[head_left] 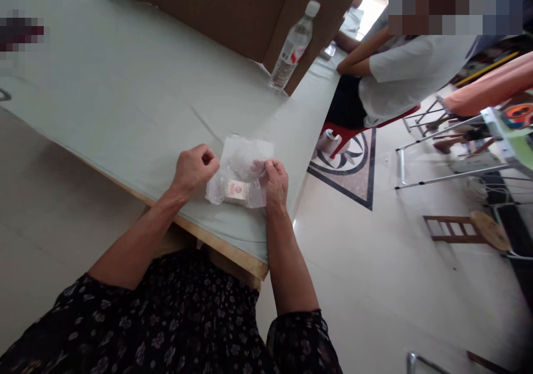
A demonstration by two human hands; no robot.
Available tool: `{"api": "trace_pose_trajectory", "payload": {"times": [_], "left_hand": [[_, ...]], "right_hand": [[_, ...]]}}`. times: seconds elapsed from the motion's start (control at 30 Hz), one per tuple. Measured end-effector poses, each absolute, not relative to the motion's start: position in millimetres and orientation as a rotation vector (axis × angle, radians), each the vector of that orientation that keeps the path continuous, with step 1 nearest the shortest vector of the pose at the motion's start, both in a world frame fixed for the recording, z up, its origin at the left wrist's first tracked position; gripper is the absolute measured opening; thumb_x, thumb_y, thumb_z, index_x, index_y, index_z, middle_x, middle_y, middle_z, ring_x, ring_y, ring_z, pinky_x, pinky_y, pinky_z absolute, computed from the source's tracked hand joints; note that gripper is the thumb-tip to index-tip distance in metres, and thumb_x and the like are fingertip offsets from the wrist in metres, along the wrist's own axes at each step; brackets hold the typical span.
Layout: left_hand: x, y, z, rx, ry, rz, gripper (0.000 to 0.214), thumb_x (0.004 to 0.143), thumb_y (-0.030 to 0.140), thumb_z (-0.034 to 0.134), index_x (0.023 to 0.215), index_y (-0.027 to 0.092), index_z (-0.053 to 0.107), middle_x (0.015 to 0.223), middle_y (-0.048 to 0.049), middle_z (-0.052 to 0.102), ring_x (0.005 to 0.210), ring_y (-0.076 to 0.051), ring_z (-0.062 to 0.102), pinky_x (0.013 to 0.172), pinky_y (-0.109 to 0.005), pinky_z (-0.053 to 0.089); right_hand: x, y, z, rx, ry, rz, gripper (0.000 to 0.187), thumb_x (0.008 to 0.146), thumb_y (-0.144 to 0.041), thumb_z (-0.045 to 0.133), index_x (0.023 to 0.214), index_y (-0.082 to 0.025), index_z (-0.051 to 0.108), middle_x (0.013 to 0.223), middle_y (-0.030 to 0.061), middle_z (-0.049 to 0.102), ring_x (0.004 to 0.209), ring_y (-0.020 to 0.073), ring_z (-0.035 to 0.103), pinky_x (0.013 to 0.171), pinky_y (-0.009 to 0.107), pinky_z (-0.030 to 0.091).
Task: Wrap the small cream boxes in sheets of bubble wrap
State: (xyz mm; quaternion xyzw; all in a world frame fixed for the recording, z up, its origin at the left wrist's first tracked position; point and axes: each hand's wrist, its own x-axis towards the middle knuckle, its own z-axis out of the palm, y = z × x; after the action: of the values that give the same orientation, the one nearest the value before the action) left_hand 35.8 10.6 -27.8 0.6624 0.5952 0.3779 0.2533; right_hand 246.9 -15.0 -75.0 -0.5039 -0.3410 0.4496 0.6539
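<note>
A small pale box (236,191) with red print lies near the corner of the table, partly wrapped in clear bubble wrap (238,155). The wrap is spread out behind the box and bunched at both its sides. My right hand (276,182) pinches the wrap's right edge between thumb and fingers. At the left edge of the wrap, my left hand (195,167) is curled closed, its fingertips turned inward. Whether anything sits in that grip is hidden.
A clear bottle (290,49) with a red label stands against a large brown cardboard box (216,13) on the cloth-covered table (125,85). Beyond the right edge, a person in a white shirt (412,69) sits on a red chair. A wooden stool (489,231) is farther right.
</note>
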Motion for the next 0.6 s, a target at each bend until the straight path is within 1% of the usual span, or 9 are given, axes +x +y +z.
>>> {"api": "trace_pose_trajectory", "payload": {"times": [0.1,0.17,0.2,0.27,0.33,0.37,0.43,0.5,0.6], "left_hand": [[24.2,8.9,-21.4,1.698,1.667,1.048,0.006,0.076,0.021,0.061,0.071,0.022,0.06,0.066,0.0023,0.064,0.064,-0.015,0.057,0.07,-0.03,0.049],[27.0,4.4,-16.4,1.74,1.652,1.029,0.008,0.081,0.028,0.065,0.078,0.021,0.063,0.073,0.0013,0.067,0.067,-0.015,0.059,0.072,-0.03,0.051],[31.6,1.8,-13.8,1.804,1.636,1.005,0.013,0.082,0.034,0.069,0.083,0.021,0.065,0.079,0.0,0.07,0.071,-0.016,0.061,0.075,-0.03,0.053],[44.0,-2.4,-8.8,1.995,1.622,0.906,0.034,0.077,0.043,0.081,0.101,0.021,0.068,0.1,-0.0047,0.074,0.082,-0.02,0.066,0.081,-0.034,0.054],[54.4,-2.9,-5.0,2.145,1.632,0.739,0.04,0.075,0.037,0.084,0.108,0.021,0.069,0.115,-0.0092,0.074,0.096,-0.025,0.069,0.084,-0.036,0.054],[56.7,-1.3,-3.8,2.169,1.645,0.659,0.032,0.078,0.03,0.081,0.106,0.021,0.069,0.114,-0.0098,0.074,0.098,-0.026,0.069,0.084,-0.036,0.054],[53.8,5.1,-3.6,2.102,1.695,0.594,0.01,0.084,0.018,0.067,0.094,0.02,0.068,0.1,-0.0083,0.075,0.09,-0.025,0.069,0.08,-0.036,0.052],[43.1,15.0,-6.6,1.948,1.7,0.673,0.006,0.086,0.017,0.061,0.083,0.02,0.065,0.083,-0.0046,0.072,0.078,-0.021,0.066,0.074,-0.034,0.05],[25.3,31.9,-16.8,1.825,1.608,0.886,0.004,0.083,0.019,0.061,0.081,0.02,0.064,0.078,-0.0008,0.069,0.071,-0.017,0.061,0.072,-0.032,0.05]], "right_hand": [[249.8,-15.0,-74.4,-1.208,-0.68,0.991,0.033,0.081,-0.052,0.076,0.085,-0.025,0.059,0.083,-0.0022,0.079,0.066,0.0113,0.068,0.059,0.023,0.05],[249.7,-15.0,-72.4,-1.215,-0.667,1.004,0.033,0.079,-0.052,0.077,0.084,-0.024,0.06,0.083,-0.0018,0.079,0.066,0.0115,0.067,0.057,0.022,0.048],[249.0,-15.2,-71.2,-1.211,-0.676,1.009,0.034,0.078,-0.053,0.078,0.083,-0.024,0.061,0.083,-0.0013,0.079,0.067,0.0119,0.067,0.057,0.023,0.048],[247.2,-15.9,-69.1,-1.199,-0.709,1.012,0.036,0.075,-0.054,0.079,0.081,-0.024,0.06,0.082,-0.0006,0.078,0.069,0.0128,0.067,0.059,0.024,0.05],[245.8,-17.2,-67.7,-1.197,-0.741,1.005,0.038,0.074,-0.056,0.079,0.081,-0.024,0.06,0.082,0.0,0.078,0.07,0.0135,0.067,0.061,0.025,0.051],[245.8,-17.7,-67.5,-1.202,-0.75,0.997,0.038,0.074,-0.056,0.078,0.081,-0.024,0.061,0.082,0.0001,0.077,0.07,0.0135,0.067,0.062,0.025,0.051],[247.7,-17.3,-67.8,-1.221,-0.754,0.958,0.036,0.076,-0.056,0.076,0.082,-0.023,0.061,0.08,-0.0007,0.076,0.068,0.0125,0.066,0.063,0.025,0.051],[251.7,-13.8,-69.2,-1.243,-0.775,0.888,0.033,0.078,-0.053,0.074,0.082,-0.023,0.06,0.075,-0.0026,0.071,0.065,0.0112,0.062,0.063,0.025,0.049],[259.8,-3.6,-72.0,-1.28,-0.846,0.777,0.029,0.081,-0.05,0.07,0.084,-0.024,0.058,0.074,-0.003,0.066,0.066,0.0117,0.06,0.063,0.026,0.049]]}}
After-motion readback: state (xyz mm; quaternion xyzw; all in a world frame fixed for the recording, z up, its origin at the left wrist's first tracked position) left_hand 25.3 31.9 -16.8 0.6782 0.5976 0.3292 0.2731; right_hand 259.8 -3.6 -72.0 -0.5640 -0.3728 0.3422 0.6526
